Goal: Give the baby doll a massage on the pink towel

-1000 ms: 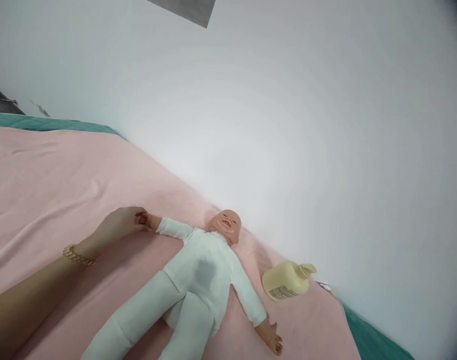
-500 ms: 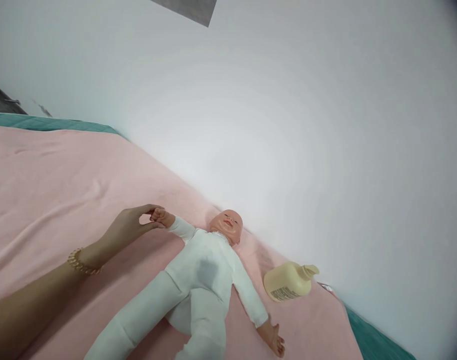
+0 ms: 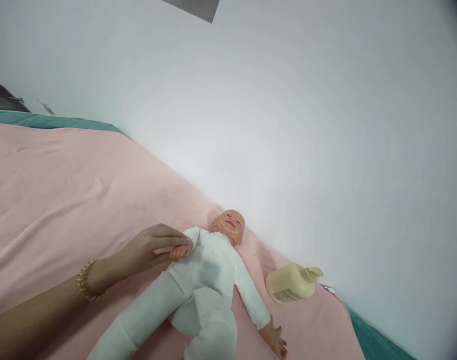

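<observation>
A baby doll (image 3: 216, 265) with a white cloth body and a bare plastic head lies on its back on the pink sheet (image 3: 81, 185). My left hand (image 3: 153, 247), with a beaded bracelet at the wrist, is closed around the doll's hand on the left side. That doll arm is bent in, its hand beside the chest. The doll's other arm stretches down to the right, its fingers spread on the sheet. A grey patch marks the doll's belly. My right hand is out of view.
A yellow pump bottle (image 3: 292, 284) lies tilted on the sheet, right of the doll. A white wall (image 3: 288, 125) rises along the bed's far edge. Green bedding (image 3: 374, 335) shows past the sheet's corner, and a dark object (image 3: 5, 98) sits at the far left.
My left hand has moved right, bringing the doll's hand from an outstretched position in to its chest. The doll's leg nearer the bottle has shifted slightly to the right.
</observation>
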Action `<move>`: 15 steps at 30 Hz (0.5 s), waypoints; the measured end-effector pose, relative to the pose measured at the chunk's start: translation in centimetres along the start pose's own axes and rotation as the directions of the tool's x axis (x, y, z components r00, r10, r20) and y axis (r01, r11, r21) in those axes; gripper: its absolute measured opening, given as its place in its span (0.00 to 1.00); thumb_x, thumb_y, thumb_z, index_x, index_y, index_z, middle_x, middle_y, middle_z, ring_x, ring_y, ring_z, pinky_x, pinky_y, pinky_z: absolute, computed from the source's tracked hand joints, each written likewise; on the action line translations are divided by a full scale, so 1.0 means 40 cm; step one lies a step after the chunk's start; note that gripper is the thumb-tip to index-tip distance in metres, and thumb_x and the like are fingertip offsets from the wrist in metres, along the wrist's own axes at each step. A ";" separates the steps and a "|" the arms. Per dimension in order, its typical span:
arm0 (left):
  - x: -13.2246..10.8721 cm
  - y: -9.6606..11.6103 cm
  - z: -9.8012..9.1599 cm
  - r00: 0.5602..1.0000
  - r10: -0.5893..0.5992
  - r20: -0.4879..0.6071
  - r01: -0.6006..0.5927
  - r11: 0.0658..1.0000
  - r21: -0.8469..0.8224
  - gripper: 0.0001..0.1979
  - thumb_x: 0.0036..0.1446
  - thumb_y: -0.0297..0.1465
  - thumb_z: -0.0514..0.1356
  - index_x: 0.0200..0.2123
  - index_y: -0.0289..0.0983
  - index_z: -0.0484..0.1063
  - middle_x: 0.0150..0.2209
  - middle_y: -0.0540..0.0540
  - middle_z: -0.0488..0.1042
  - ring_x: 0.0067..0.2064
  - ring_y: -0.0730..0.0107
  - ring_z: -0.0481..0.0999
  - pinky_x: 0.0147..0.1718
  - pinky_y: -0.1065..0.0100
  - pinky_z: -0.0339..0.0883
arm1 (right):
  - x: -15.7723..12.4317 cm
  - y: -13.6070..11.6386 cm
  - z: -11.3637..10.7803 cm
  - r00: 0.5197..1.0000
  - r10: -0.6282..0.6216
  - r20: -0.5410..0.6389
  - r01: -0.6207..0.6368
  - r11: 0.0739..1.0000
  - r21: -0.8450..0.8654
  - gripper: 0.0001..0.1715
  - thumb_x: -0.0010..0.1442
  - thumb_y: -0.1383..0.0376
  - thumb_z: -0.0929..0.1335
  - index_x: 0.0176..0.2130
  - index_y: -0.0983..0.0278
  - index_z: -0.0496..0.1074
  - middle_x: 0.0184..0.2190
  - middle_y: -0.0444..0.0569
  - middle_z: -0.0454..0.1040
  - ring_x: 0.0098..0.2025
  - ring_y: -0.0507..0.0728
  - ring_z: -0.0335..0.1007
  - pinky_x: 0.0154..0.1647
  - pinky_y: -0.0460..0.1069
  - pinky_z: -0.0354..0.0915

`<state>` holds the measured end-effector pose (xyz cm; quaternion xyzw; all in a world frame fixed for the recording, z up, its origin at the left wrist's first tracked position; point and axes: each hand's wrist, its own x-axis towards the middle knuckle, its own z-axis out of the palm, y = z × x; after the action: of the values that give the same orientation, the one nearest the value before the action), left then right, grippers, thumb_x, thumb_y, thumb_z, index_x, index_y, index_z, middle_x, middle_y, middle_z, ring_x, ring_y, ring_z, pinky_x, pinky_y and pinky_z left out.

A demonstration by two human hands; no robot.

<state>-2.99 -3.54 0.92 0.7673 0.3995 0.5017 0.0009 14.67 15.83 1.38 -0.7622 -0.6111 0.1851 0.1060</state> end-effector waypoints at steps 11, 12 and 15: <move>0.007 0.005 -0.002 0.997 0.056 -0.057 -0.055 0.998 0.026 0.12 0.64 0.31 0.61 0.51 0.45 0.74 0.43 0.47 0.82 0.42 0.66 0.82 0.40 0.69 0.76 | 0.000 0.004 0.008 0.997 0.049 -0.056 -0.051 0.998 -0.035 0.17 0.67 0.57 0.67 0.52 0.60 0.73 0.57 0.57 0.71 0.57 0.63 0.68 0.57 0.64 0.66; 0.006 0.004 -0.003 0.998 0.025 -0.060 -0.023 0.999 0.034 0.12 0.64 0.31 0.61 0.50 0.45 0.74 0.43 0.48 0.82 0.42 0.65 0.81 0.40 0.68 0.75 | 0.001 0.005 0.007 0.998 0.042 -0.049 -0.044 0.998 -0.036 0.17 0.67 0.58 0.67 0.53 0.61 0.73 0.57 0.57 0.70 0.58 0.64 0.67 0.58 0.65 0.66; -0.001 -0.010 -0.011 0.996 -0.069 -0.060 0.071 0.997 0.027 0.09 0.65 0.34 0.60 0.48 0.45 0.74 0.43 0.49 0.82 0.43 0.64 0.81 0.41 0.68 0.75 | 0.006 0.008 0.003 1.000 -0.005 0.000 0.005 1.000 -0.028 0.16 0.68 0.58 0.66 0.53 0.62 0.72 0.57 0.58 0.69 0.59 0.65 0.66 0.59 0.66 0.64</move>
<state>-3.58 -3.48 0.94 0.7377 0.4332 0.5178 -0.0046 14.93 15.96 1.11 -0.7620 -0.6156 0.1763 0.0961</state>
